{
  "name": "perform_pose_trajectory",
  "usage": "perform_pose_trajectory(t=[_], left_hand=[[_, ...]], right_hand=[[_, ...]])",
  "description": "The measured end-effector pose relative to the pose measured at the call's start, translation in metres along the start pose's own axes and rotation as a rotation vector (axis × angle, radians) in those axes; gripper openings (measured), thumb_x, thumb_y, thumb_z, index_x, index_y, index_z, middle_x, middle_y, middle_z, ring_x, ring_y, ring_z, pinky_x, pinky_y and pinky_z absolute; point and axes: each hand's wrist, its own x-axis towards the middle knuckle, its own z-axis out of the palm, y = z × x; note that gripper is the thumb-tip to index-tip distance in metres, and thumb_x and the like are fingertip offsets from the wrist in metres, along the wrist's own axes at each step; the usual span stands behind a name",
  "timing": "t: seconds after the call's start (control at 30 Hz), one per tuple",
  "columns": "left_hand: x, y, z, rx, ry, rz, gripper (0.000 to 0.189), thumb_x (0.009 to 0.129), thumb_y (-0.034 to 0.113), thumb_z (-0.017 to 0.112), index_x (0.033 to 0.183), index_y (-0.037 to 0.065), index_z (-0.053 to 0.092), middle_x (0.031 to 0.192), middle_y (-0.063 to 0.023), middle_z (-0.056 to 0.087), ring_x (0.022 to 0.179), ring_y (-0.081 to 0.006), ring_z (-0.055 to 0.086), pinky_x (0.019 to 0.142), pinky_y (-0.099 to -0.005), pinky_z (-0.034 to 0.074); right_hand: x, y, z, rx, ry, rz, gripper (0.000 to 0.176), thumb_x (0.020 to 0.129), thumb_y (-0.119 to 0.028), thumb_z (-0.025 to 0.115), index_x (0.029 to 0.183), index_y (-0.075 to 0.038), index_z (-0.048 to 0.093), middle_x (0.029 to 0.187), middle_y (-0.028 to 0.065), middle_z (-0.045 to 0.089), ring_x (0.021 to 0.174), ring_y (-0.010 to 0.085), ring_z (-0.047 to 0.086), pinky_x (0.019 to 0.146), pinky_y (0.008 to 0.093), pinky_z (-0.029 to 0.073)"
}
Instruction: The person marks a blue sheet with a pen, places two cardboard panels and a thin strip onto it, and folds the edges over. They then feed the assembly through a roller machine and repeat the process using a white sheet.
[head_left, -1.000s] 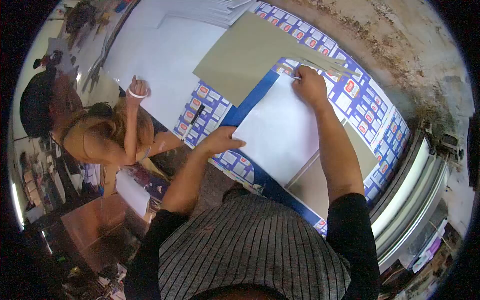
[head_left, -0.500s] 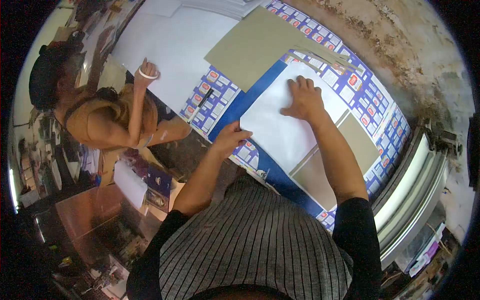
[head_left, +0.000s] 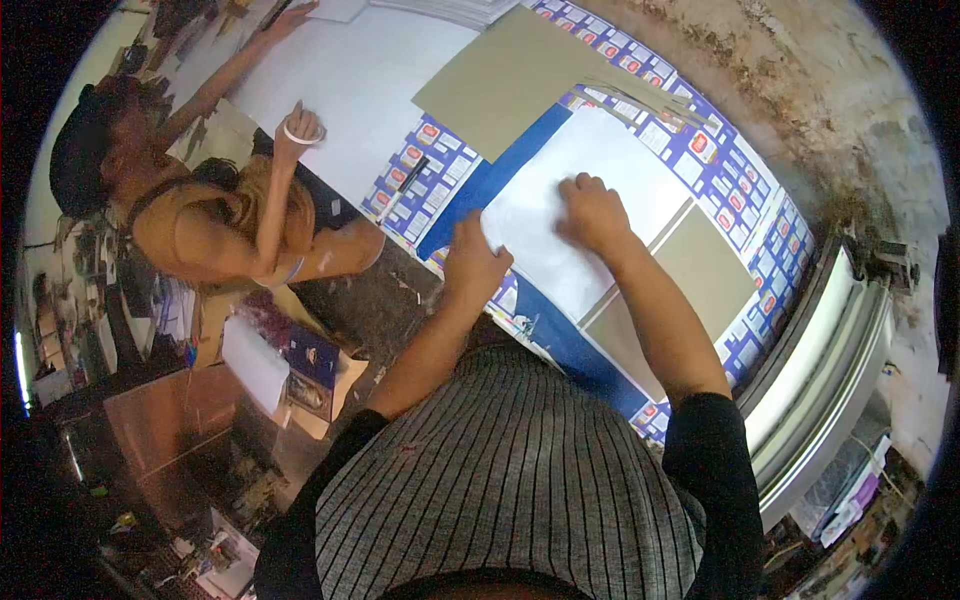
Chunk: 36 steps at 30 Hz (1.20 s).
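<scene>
A white sheet (head_left: 545, 165) lies over blue cover material (head_left: 560, 335) and two grey-brown board panels, one of them the board (head_left: 705, 270) at the right. My left hand (head_left: 476, 258) rests at the sheet's left corner and the blue edge, thumb apart from the fingers. On the middle of the sheet sits my right hand (head_left: 597, 217), palm down, with fingers slightly bent and blurred. It holds nothing that I can see. A narrow gap (head_left: 635, 265) runs between the boards below the sheet.
A large grey-brown board (head_left: 505, 80) and thin strips (head_left: 650, 97) lie beyond, on purple printed sheets (head_left: 750, 190). A black pen-like object (head_left: 412, 175) is at the left. A co-worker (head_left: 205, 225) sits beside large white paper (head_left: 360, 90). Metal rollers (head_left: 825, 400) stand at the right.
My right hand has slid toward me and left across the sheet, its fingers drawn in. My left hand has loosened from the corner. The co-worker's other arm now reaches to the far papers.
</scene>
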Motion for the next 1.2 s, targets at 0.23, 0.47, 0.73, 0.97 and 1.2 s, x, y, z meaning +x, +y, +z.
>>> perform_pose_trajectory(t=[0.23, 0.47, 0.73, 0.97, 1.2], left_hand=[[-0.020, 0.002, 0.022, 0.458, 0.069, 0.985, 0.029, 0.082, 0.021, 0.067, 0.110, 0.017, 0.070, 0.125, -0.0060, 0.061, 0.121, -0.0277, 0.053, 0.097, -0.0504, 0.040], [-0.048, 0.009, 0.052, 0.266, -0.250, 1.431, 0.021, 0.079, 0.027, 0.071, 0.099, 0.020, 0.073, 0.111, -0.0020, 0.063, 0.112, -0.0215, 0.056, 0.096, -0.0448, 0.040], [-0.044, -0.005, 0.036, 0.299, -0.156, 1.229, 0.026, 0.082, 0.030, 0.070, 0.105, 0.020, 0.073, 0.116, -0.0052, 0.062, 0.115, -0.0249, 0.055, 0.099, -0.0481, 0.037], [0.038, -0.007, 0.005, 0.129, 0.242, 0.362, 0.050, 0.079, 0.043, 0.074, 0.113, 0.007, 0.068, 0.122, -0.0121, 0.058, 0.118, -0.0311, 0.053, 0.099, -0.0532, 0.038], [0.082, -0.002, -0.025, -0.374, -0.506, 0.226, 0.045, 0.085, 0.030, 0.073, 0.117, 0.001, 0.061, 0.104, -0.0118, 0.066, 0.092, -0.0238, 0.065, 0.078, -0.0366, 0.054]], right_hand=[[-0.126, 0.010, 0.037, 0.212, 0.226, 0.020, 0.060, 0.070, -0.031, 0.085, 0.121, -0.008, 0.063, 0.129, 0.0169, 0.055, 0.119, 0.0346, 0.052, 0.095, 0.0500, 0.043], [-0.171, 0.019, 0.086, 0.277, 0.427, 0.204, 0.061, 0.074, -0.035, 0.083, 0.124, -0.007, 0.062, 0.134, 0.0196, 0.050, 0.126, 0.0382, 0.045, 0.103, 0.0508, 0.035], [-0.174, 0.017, 0.094, 0.306, 0.503, 0.209, 0.061, 0.075, -0.038, 0.080, 0.127, -0.011, 0.063, 0.144, 0.0215, 0.045, 0.135, 0.0377, 0.040, 0.107, 0.0511, 0.031], [-0.148, -0.026, 0.070, 0.305, 0.406, 0.025, 0.034, 0.082, -0.024, 0.072, 0.115, -0.017, 0.071, 0.123, 0.0114, 0.058, 0.119, 0.0311, 0.051, 0.100, 0.0490, 0.039], [-0.090, -0.033, 0.074, 0.269, 0.337, 0.072, 0.028, 0.088, -0.033, 0.069, 0.109, -0.015, 0.071, 0.114, 0.0092, 0.061, 0.111, 0.0279, 0.055, 0.090, 0.0475, 0.042]])
